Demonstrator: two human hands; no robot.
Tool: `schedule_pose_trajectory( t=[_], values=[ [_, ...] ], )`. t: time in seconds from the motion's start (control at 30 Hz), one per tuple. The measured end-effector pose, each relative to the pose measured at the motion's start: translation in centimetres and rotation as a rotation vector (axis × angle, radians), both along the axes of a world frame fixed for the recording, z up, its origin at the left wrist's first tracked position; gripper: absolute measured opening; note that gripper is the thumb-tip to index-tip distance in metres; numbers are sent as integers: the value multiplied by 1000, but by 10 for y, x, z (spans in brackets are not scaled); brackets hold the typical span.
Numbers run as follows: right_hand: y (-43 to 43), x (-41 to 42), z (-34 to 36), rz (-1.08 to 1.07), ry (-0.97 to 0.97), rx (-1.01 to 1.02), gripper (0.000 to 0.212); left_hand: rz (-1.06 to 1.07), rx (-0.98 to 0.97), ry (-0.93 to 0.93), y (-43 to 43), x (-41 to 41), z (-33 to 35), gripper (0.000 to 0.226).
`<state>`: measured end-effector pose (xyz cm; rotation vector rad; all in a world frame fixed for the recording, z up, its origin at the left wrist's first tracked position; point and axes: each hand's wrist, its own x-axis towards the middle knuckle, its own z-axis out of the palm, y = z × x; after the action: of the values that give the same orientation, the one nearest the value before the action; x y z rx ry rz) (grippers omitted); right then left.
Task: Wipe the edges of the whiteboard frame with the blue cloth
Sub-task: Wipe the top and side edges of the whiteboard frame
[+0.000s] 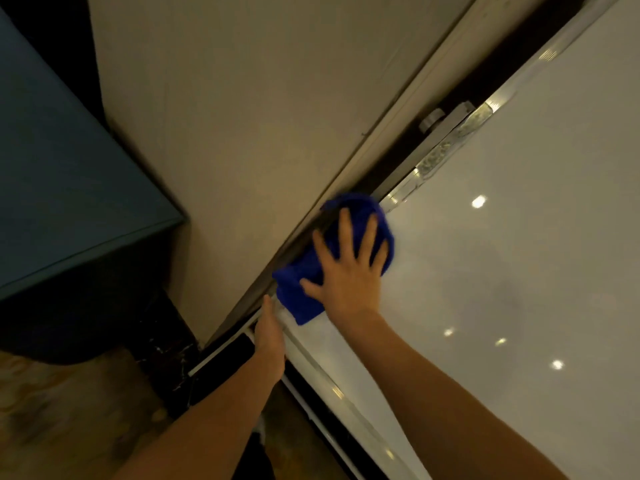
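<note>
Two bare hands work along one tilted edge of a whiteboard, and the view reads from a dark teal cabinet at far left, whose corner juts toward the middle, with patterned floor below it. Next comes a broad beige wall panel, bare and flat, running up to a pale trim strip that slants from lower left to upper right. Beside that strip lies a dark gap, and along the gap runs the whiteboard frame, a thin metal rail carrying a small round fitting higher up. The left hand rests low on this rail near the corner of the board, thumb pointing up along the edge; whether its fingers curl around the frame cannot be told, since they are hidden behind it. Just above it, the blue cloth is bunched over the frame edge, overlapping both the dark gap and the board face. The right hand lies flat on the cloth with fingers spread, pressing rather than clenching. To the right, the glossy whiteboard surface stretches wide and unobstructed, showing only small reflected light spots. The rail above the cloth stands free up to the fitting.
</note>
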<state>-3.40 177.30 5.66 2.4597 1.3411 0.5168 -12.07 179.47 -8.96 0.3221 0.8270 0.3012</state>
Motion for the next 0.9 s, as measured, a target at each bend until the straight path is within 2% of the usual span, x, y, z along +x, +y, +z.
schedule_pose_trajectory(
  t=[0.07, 0.13, 0.2, 0.3, 0.4, 0.47, 0.57, 0.63, 0.77, 0.9],
  values=[
    [-3, -10, -25, 127, 21, -222, 88, 28, 70, 44, 2, -1, 2, 51],
    [-4, 3, -21, 173, -12, -311, 88, 29, 95, 135, 11, 1, 5, 49],
    [-2, 24, 4, 203, -106, -307, 93, 2, 130, 159, 23, 5, 13, 56],
    [2, 57, 54, 140, -205, -161, 98, -89, 234, 166, 38, 12, 31, 66],
    [-1, 53, 59, 52, -180, -34, 89, -235, 538, 324, 39, 12, 42, 69],
    [-11, 31, 31, 116, -119, -122, 81, -305, 723, 368, 36, 11, 45, 69],
    [-24, 23, 8, 223, -111, -322, 77, -362, 883, 351, 36, 6, 46, 66],
    [-17, 43, 33, 214, -153, -276, 77, -374, 930, 327, 41, 7, 52, 64],
    [-11, 92, 126, 139, -300, -154, 81, -342, 991, 248, 42, 18, 84, 79],
    [-20, 101, 168, 97, -287, -45, 80, -280, 1053, 103, 40, 49, 143, 66]
  ],
)
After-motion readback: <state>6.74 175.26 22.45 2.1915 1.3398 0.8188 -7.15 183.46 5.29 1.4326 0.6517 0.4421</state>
